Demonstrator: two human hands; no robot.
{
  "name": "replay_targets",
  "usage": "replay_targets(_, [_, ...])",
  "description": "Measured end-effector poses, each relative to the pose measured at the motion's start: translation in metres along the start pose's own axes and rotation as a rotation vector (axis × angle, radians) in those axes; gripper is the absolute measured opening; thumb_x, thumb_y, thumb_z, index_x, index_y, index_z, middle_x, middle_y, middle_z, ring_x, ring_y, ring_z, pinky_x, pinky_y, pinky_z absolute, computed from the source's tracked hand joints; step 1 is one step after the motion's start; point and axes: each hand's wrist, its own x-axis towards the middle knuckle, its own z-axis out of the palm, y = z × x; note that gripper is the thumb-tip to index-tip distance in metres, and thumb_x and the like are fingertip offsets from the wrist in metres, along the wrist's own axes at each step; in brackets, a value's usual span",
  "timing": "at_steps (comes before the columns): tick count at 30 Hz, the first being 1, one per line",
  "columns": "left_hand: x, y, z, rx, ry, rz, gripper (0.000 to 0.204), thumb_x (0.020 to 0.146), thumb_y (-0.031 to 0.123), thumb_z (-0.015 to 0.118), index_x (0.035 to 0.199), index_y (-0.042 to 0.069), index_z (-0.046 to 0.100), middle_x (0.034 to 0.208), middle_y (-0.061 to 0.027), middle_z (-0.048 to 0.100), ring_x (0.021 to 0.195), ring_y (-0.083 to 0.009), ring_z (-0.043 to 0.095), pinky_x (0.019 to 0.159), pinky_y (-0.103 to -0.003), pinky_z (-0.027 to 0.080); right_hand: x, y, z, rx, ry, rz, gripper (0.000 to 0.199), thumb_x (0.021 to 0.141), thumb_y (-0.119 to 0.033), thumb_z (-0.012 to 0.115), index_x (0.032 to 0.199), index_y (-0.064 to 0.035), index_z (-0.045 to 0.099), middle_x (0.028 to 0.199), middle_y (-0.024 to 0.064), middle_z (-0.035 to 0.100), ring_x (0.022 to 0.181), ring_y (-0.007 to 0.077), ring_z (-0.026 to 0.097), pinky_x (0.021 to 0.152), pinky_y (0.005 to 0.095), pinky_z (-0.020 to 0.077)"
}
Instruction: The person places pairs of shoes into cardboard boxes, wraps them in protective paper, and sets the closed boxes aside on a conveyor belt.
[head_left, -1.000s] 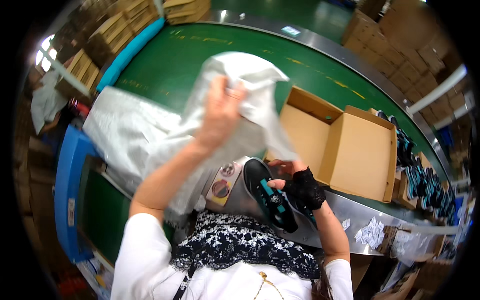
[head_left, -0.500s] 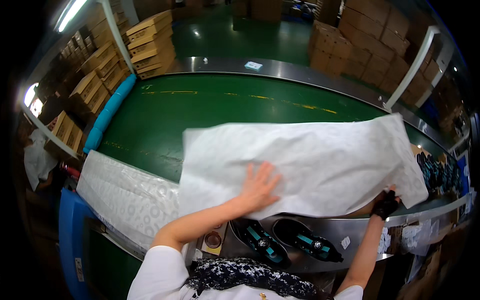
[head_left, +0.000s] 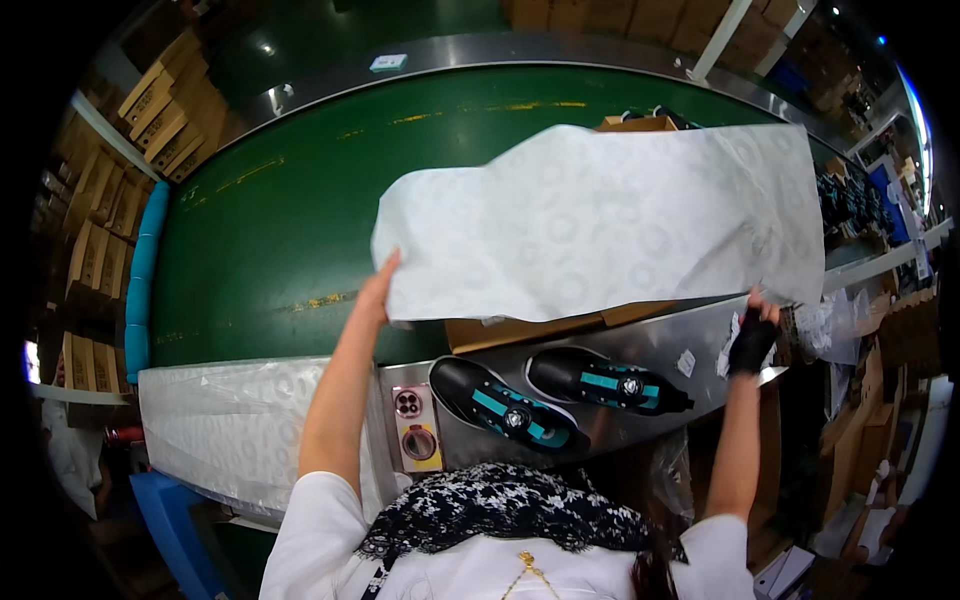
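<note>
A large sheet of white tissue paper (head_left: pixel 600 220) with faint ring patterns is stretched between my two hands. My left hand (head_left: pixel 378 288) pinches its lower left edge. At the lower right corner, my right hand (head_left: pixel 755 335), in a black fingerless glove, grips the sheet. Beneath the paper shows the near edge of an open cardboard box (head_left: pixel 530 333); the paper hides its inside. Closer to me, a black shoe with teal straps (head_left: pixel 505 408) and a matching shoe (head_left: pixel 610 381) lie side by side on the metal ledge (head_left: pixel 685 340).
A pile of patterned tissue paper (head_left: pixel 225 415) lies at left, beside a pink phone (head_left: pixel 412 425). The green conveyor belt (head_left: pixel 270 240) runs behind, with a teal roll (head_left: pixel 148 280) at its left end. Stacked shoe boxes (head_left: pixel 165 110) stand far left. Black shoes (head_left: pixel 850 205) crowd the right.
My left hand has gone from lying flat on the paper to holding its left edge. The sheet is lifted and pulled taut, uncovering the box's near edge. The view has shifted.
</note>
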Motion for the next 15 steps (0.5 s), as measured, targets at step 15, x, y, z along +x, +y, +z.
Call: replay_targets(15, [-0.032,-0.025,-0.023,0.559,0.125,0.839,0.030,0.078,0.017,0.061,0.099,-0.004,0.057,0.089,-0.0085,0.064,0.080,-0.0158,0.059,0.073,-0.028,0.046,-0.220,-0.139,0.110,-0.280,-1.646,-0.165,0.078,0.060,-0.032,0.076,0.122,-0.0041,0.038,0.109,0.0153,0.052,0.103,0.0245,0.052,0.089,0.0340,0.0391])
